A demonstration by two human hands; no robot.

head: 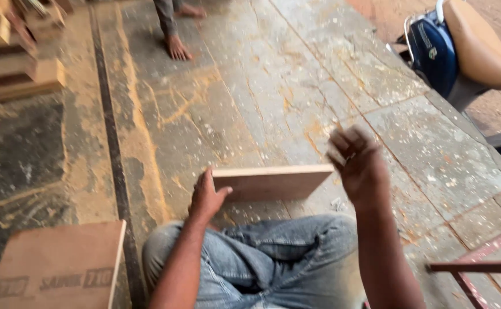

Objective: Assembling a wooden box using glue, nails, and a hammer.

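A small rectangular plywood board lies in front of my knees, which are in blue jeans. My left hand grips the board's left end, thumb on its top face. My right hand is raised just past the board's right end, blurred by motion, fingers loosely curled, and it holds nothing that I can see. It is not touching the board.
A larger plywood sheet lies at the bottom left. Stacked timber is at the top left. Another person's bare feet stand at the top. A blue scooter with a tan seat is parked at the top right. A reddish metal frame is at the lower right.
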